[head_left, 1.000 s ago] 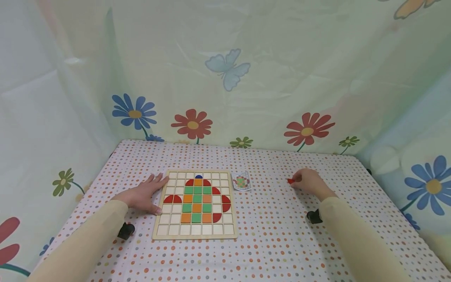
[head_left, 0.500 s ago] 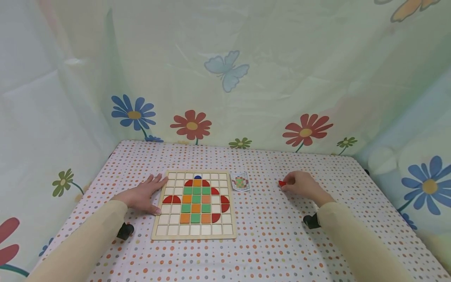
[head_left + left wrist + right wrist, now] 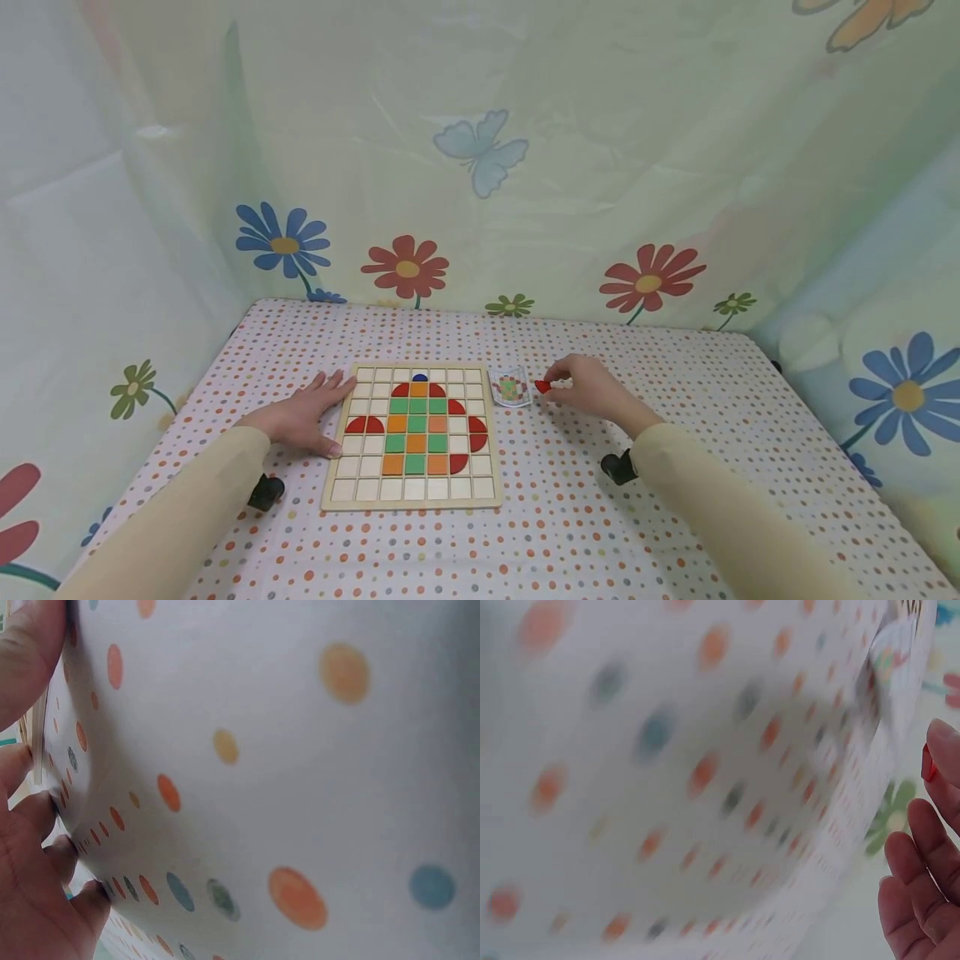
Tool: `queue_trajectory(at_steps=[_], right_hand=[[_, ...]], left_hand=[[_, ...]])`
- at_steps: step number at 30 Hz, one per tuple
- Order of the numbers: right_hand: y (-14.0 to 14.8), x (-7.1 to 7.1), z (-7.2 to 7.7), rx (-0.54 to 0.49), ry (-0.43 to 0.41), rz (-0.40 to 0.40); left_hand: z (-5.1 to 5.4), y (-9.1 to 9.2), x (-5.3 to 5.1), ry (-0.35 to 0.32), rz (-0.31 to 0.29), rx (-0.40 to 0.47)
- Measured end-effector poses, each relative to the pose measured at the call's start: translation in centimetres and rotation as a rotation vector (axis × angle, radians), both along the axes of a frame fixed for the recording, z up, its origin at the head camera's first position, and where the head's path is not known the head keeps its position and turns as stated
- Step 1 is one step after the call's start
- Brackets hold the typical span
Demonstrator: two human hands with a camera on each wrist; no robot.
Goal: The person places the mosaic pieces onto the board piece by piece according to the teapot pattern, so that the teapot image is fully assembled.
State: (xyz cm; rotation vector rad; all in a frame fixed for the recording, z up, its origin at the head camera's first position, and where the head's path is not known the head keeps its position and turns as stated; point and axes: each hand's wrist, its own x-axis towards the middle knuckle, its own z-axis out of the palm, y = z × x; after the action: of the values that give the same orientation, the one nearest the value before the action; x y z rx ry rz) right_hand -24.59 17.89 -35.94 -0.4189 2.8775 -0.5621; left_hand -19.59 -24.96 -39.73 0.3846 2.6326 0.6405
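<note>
A wooden grid board [image 3: 375,489] lies on the table, with green, orange and red tiles and a blue half-round piece [image 3: 420,378] in its squares. My left hand [image 3: 303,414] rests at the board's left edge, fingers spread, thumb and fingertips touching the frame. Right of the board, my right hand [image 3: 588,389] pinches a small red tile [image 3: 542,387] between thumb and finger. In the right wrist view the red tile [image 3: 928,763] shows only partly, its exact shape hidden by the fingers. Between board and right hand lies a small picture card [image 3: 510,387] with a coloured pattern.
A white cloth with coloured dots covers the table [image 3: 570,517]. Behind it hangs a pale curtain [image 3: 570,167] printed with flowers and butterflies, which also closes in both sides. A black wrist camera [image 3: 618,467] sits under the right sleeve, and another black camera [image 3: 266,492] under the left.
My right hand has moved left across the table, carrying the red tile from far right to just beside the picture card. The left hand has stayed at the board's edge.
</note>
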Motion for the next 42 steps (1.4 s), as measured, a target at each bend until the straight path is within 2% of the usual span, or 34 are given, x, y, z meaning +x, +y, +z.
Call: queue_trajectory(at_steps=[7, 16, 19, 25, 32, 42], right_hand=[[-4.4, 0.3, 0.1, -0.026, 0.026, 0.102], [-10.4, 0.6, 0.1, -0.026, -0.030, 0.165], [-12.2, 1.0, 0.3, -0.036, -0.041, 0.210], [-15.8, 1.5, 0.7, -0.034, -0.026, 0.352], [-19.3, 2.2, 0.1, 0.069, 0.032, 0.456], [-22.1, 3.7, -0.8, 0.285, 0.118, 0.527]], left_hand=[[0.1, -0.1, 0.0, -0.014, 0.005, 0.009], [0.3, 0.1, -0.1, -0.011, 0.011, 0.005], [0.2, 0.1, -0.1, -0.001, 0.004, -0.005], [0.1, 0.0, -0.2, -0.006, 0.015, -0.013], [0.3, -0.1, -0.2, -0.016, -0.001, -0.010], [0.4, -0.1, -0.1, -0.007, -0.002, -0.016]])
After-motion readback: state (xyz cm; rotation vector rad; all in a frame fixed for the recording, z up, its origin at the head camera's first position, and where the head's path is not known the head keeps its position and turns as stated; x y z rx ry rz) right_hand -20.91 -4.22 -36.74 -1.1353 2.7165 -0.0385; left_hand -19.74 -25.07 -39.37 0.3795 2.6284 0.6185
